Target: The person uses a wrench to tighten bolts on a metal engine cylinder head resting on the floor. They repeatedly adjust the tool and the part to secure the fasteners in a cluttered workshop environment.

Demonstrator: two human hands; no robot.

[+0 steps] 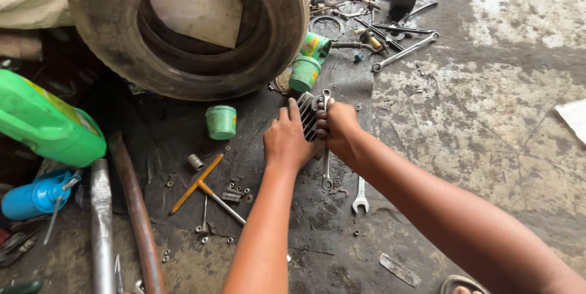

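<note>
Way off to the left of my grip there's a big green jug lying on its side, a blue oil can below it, and a grey pipe and a rusty one running down toward me. Up beyond my hands a worn tire leans over the oily floor. Closer in, just left of my left hand, sits a small green cup, and below that a T-handle wrench with a yellow grip plus a scatter of nuts and bolts.

My left hand is flat-ish, fingers pointing away from me, pressed against the left side of the finned metal cylinder. It's bracing the part more than wrapping it, wrist straight, forearm coming up from the bottom of the view. The cylinder stands on the floor between both hands, fins running roughly away from me.

My right hand is clenched tight around a long spanner. The spanner's long axis runs almost straight up and down in view: ring end poking out past my knuckles, the other end pointing back at me below my fist. Arm comes in diagonally from the lower right.

Just below my right fist another open-end spanner lies on the floor. Farther up right there's a pile of tools and a long silver wrench.
</note>
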